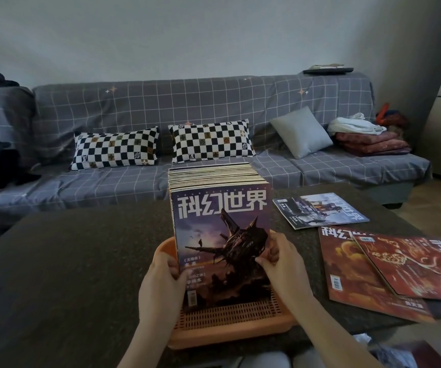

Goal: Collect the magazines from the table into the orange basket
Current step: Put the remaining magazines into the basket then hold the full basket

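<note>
Hands are settling a packed row of magazines (220,235) upright in the orange basket (230,324): left hand (162,277) curling round its left edge, right hand (280,261) pinching the front cover. Next, I'd guess, comes reaching right for the red magazines (373,269) lying flat nearby on the table (68,261).

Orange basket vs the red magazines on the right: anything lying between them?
Head view: nothing. Between the orange basket and the nearer red magazine only bare dark table shows, apart from the right hand gripping the stack.
</note>
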Motion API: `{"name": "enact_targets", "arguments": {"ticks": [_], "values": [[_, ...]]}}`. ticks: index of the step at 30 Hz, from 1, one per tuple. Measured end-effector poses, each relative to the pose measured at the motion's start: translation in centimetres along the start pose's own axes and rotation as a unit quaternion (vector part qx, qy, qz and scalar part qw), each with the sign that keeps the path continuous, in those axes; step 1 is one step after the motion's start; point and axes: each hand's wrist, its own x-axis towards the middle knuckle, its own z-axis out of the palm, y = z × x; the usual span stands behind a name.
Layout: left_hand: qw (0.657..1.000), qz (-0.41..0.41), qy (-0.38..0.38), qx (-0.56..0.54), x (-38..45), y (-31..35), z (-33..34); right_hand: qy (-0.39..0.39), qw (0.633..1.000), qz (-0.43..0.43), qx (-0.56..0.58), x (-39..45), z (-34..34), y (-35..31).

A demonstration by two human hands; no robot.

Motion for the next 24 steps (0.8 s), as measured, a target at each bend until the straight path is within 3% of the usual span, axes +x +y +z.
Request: {"name": "enact_targets", "arguments": {"ticks": [3, 7, 14, 18, 24], "values": [[1.0, 0.016, 0.012, -0.017, -0.1, 0.1, -0.1, -0.019, 1.0, -0.015, 0.003, 0.0, 0.3, 0.2], [0.998, 0.051, -0.024, 0.019, -0.2, 0.1, 0.0, -0.05, 0.999, -0.017, 0.011, 0.1, 0.1, 0.4], [0.999, 0.04, -0.02, 0.017, -0.2, 0.2, -0.2, -0.067, 0.997, 0.008, 0.024, 0.1, -0.2, 0.0], [0.999, -0.006, 0.048, 0.005, -0.8, 0.3, -0.5, -0.054, 0.998, 0.021, 0.032, 0.0, -0.5, -0.4], [0.998, 0.063, 0.005, -0.003, -2.4, 1.2, -0.1, -0.026, 0.998, 0.026, 0.059, -0.7, -1.7, -0.7]]}}
